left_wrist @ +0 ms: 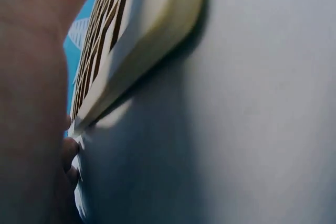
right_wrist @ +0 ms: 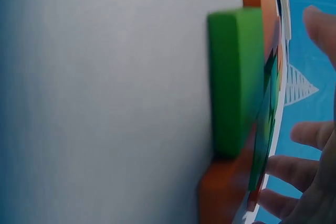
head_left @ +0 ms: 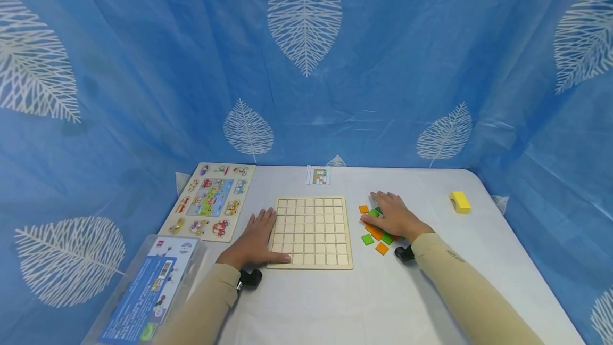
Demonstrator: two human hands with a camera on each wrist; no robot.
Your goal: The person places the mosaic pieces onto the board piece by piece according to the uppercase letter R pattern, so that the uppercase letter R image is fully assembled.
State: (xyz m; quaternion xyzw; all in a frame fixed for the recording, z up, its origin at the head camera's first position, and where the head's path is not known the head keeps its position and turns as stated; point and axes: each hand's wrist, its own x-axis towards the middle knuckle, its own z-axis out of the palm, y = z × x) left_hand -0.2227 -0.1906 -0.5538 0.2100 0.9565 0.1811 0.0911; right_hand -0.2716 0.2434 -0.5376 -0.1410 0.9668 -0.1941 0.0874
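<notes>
A square wooden grid board [head_left: 311, 233] lies flat in the middle of the white table. My left hand [head_left: 256, 241] rests at its left edge, the thumb across the lower left corner and the fingers along the side. Right of the board is a loose cluster of square orange and green tiles [head_left: 367, 239]. Over that cluster my right hand [head_left: 395, 217] is spread, partly covering the tiles. In the right wrist view, a green tile [right_wrist: 236, 82] stands out close by, and the fingers [right_wrist: 296, 171] are extended beside the pile, pinching nothing.
A small card with a coloured grid pattern [head_left: 318, 175] lies behind the board. On the left are a wooden vehicle puzzle [head_left: 191, 230] and a clear plastic box [head_left: 193, 265] with a printed sheet. A yellow arch block [head_left: 460, 203] sits at the right.
</notes>
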